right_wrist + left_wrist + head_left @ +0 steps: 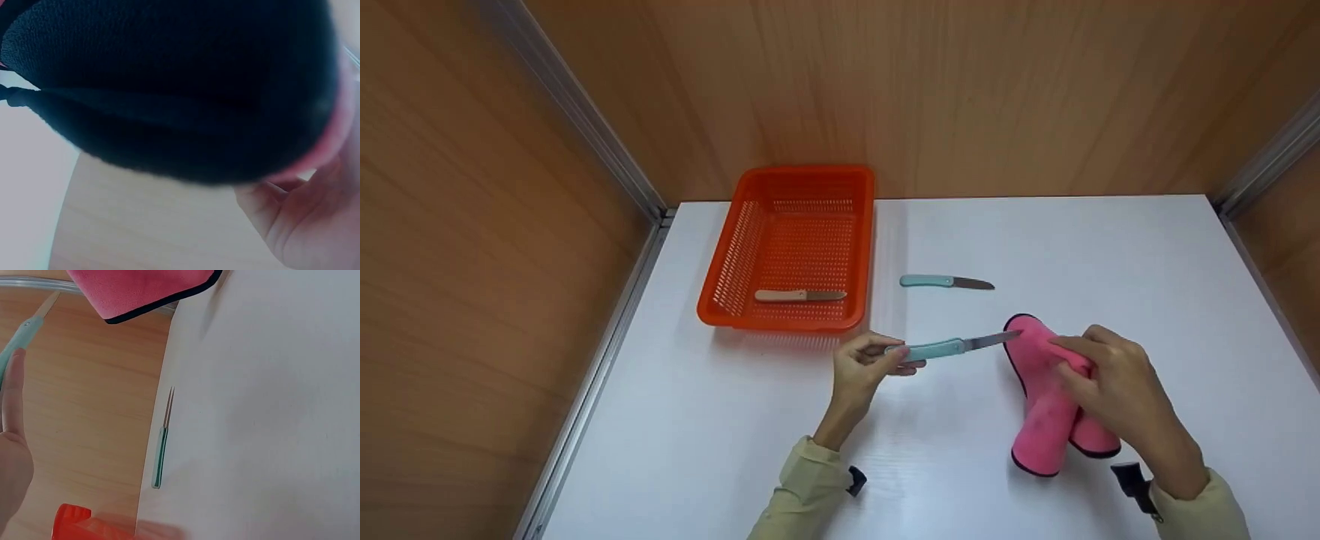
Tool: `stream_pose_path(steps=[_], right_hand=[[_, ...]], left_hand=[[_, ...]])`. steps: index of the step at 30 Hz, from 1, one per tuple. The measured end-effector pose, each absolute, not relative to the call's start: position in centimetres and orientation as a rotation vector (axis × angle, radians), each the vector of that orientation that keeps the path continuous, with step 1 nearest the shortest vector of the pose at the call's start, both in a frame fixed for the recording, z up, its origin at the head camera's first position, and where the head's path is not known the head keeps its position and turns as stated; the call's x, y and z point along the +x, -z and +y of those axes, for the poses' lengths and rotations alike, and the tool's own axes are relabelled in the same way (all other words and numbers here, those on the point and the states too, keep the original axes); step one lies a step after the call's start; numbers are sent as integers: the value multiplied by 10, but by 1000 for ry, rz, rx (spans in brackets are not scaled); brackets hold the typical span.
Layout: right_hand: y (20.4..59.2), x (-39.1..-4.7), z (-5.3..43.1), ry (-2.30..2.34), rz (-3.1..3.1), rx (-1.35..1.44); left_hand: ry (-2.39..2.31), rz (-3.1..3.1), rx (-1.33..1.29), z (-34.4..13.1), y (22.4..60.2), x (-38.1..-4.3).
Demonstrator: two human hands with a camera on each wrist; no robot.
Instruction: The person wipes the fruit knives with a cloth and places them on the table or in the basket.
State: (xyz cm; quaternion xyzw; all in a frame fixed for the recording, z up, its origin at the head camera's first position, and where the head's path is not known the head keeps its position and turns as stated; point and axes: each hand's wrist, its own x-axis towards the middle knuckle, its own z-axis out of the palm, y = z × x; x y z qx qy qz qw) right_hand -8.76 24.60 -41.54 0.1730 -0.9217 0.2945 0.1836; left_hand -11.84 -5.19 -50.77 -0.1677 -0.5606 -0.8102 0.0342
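My left hand point(859, 371) pinches a folding knife point(936, 349) by its light teal handle, above the table. Its blade points right, and the tip overlaps a pink cloth point(1046, 405) with dark edging in the head view. My right hand point(1125, 382) grips a bunched part of that cloth between thumb and fingers, and the rest hangs in folds. The cloth's dark side point(169, 112) fills much of the right wrist view. A second teal-handled knife point(928, 280) lies on the table beyond my hands, blade to the right.
An orange perforated basket point(711, 300) stands at the back left of the white table point(945, 465). Inside it lies a knife with a pale handle point(781, 295), near the front wall. Wooden panels point(960, 97) enclose the table at the back and sides.
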Motion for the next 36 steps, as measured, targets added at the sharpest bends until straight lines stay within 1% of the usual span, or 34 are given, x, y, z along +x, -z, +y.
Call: stream_pose_path(steps=[8,13,17,24,31,36], right_hand=[[417,-88,245,-920,-2527,464],[417,-89,246,-970,-2400,489],[418,-91,245,-1016,-2290,450],[411,-91,230,-1084,-2221,400],[413,-87,196,-1089,-2328,550],[420,-87,184,-950,-2475,688]], left_hand=[[2512,-1832,-481,-55,505,-120],[2608,-1835,-478,-57,505,-121],[2611,-1836,-471,-57,505,-121],[2545,-1859,-514,-53,506,-120],[2514,-1883,-559,-45,501,-119],[2514,-1837,-576,-45,496,-117]])
